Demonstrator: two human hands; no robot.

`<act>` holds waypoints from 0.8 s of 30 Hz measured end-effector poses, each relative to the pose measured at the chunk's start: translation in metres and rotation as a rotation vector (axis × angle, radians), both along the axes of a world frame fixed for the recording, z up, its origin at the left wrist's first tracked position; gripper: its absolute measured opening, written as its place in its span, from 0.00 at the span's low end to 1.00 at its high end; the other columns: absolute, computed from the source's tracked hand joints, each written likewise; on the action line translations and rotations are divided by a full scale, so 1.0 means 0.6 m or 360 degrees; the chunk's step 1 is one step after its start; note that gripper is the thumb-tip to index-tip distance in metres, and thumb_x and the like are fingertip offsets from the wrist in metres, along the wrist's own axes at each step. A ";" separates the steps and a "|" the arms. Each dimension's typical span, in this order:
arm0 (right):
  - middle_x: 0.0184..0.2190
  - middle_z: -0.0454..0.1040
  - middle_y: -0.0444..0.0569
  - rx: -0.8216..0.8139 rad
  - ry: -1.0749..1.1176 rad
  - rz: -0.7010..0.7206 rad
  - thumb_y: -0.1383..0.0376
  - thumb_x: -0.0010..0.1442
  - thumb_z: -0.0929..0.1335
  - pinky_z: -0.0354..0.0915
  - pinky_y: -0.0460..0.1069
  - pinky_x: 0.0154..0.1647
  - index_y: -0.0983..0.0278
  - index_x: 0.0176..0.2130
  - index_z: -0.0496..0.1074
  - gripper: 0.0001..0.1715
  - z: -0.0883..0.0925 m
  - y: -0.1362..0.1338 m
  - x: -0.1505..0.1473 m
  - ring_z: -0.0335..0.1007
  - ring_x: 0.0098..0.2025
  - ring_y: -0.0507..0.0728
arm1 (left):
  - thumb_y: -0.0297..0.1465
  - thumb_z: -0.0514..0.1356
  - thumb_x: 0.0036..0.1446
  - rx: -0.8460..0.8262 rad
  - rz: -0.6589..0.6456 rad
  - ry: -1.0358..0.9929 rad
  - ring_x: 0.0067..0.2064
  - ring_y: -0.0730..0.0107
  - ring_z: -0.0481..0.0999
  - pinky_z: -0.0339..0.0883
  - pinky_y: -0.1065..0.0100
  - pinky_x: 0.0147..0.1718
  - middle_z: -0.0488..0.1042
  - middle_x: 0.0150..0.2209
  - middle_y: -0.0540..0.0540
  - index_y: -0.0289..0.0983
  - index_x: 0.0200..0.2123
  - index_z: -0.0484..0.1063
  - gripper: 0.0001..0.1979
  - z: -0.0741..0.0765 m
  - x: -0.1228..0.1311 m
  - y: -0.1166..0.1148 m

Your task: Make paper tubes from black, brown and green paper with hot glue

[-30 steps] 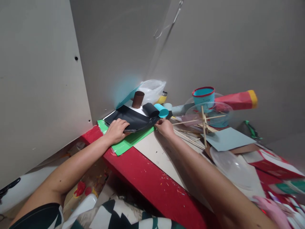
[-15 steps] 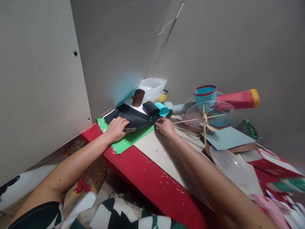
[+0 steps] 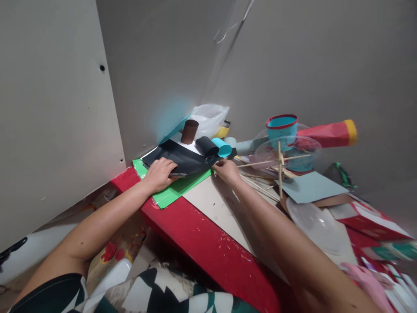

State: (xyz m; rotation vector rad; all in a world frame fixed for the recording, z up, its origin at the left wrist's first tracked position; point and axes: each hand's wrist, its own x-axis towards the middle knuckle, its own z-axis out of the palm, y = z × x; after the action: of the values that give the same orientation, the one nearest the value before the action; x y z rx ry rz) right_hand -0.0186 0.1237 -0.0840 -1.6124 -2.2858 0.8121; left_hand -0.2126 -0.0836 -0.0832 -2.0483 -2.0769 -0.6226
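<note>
A stack of black paper sheets (image 3: 182,158) lies on a green sheet (image 3: 176,189) at the far left corner of the red-edged table (image 3: 202,237). My left hand (image 3: 159,174) rests on the near left edge of the black sheets, fingers curled over it. My right hand (image 3: 226,169) pinches the right corner of the same black stack. Behind the stack lie a black paper roll (image 3: 206,145), a brown roll (image 3: 189,131) and a turquoise roll (image 3: 222,148).
A wooden stick frame (image 3: 279,167) stands right of my right hand, with clear plastic domes (image 3: 286,152) and a turquoise cup (image 3: 282,126) behind it. A grey-blue card (image 3: 309,187), a red and yellow tube (image 3: 329,132) and a plastic bag (image 3: 208,119) crowd the back. Walls close the corner.
Both hands stay on the black sheets almost unmoved; the view has drifted slightly, shifting everything a little up in the picture.
</note>
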 end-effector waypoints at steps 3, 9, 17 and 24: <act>0.50 0.71 0.52 -0.0010 -0.0063 0.0031 0.60 0.65 0.67 0.71 0.58 0.45 0.65 0.52 0.69 0.17 0.005 -0.003 -0.001 0.72 0.46 0.59 | 0.39 0.57 0.61 -0.0001 -0.0003 -0.0007 0.51 0.55 0.68 0.60 0.57 0.45 0.74 0.52 0.42 0.40 0.52 0.70 0.18 -0.001 0.000 0.000; 0.49 0.72 0.52 -0.0053 -0.0115 0.0010 0.60 0.65 0.67 0.72 0.57 0.43 0.65 0.52 0.69 0.17 0.008 -0.008 0.000 0.73 0.44 0.58 | 0.42 0.56 0.62 -0.0003 -0.0008 -0.0009 0.51 0.55 0.68 0.59 0.58 0.45 0.74 0.51 0.42 0.39 0.51 0.70 0.18 -0.002 -0.001 0.000; 0.48 0.72 0.52 0.0061 0.0031 -0.0017 0.60 0.65 0.67 0.72 0.56 0.42 0.65 0.52 0.69 0.18 0.000 -0.003 0.004 0.73 0.44 0.58 | 0.42 0.56 0.62 -0.0008 -0.0010 -0.0014 0.51 0.54 0.68 0.59 0.57 0.44 0.74 0.51 0.42 0.40 0.52 0.70 0.19 -0.004 -0.001 0.001; 0.33 0.73 0.45 0.0584 0.0352 0.0183 0.60 0.65 0.66 0.68 0.52 0.37 0.66 0.36 0.71 0.11 0.021 -0.102 0.013 0.71 0.34 0.54 | 0.42 0.56 0.62 -0.0030 -0.0007 0.0017 0.50 0.54 0.68 0.60 0.57 0.45 0.74 0.51 0.41 0.38 0.51 0.70 0.19 -0.002 0.001 0.001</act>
State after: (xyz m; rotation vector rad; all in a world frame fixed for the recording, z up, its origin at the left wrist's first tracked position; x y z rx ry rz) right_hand -0.0106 0.0623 -0.0716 -1.1814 -2.2231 0.5229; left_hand -0.2119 -0.0832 -0.0844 -2.0620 -2.0809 -0.5937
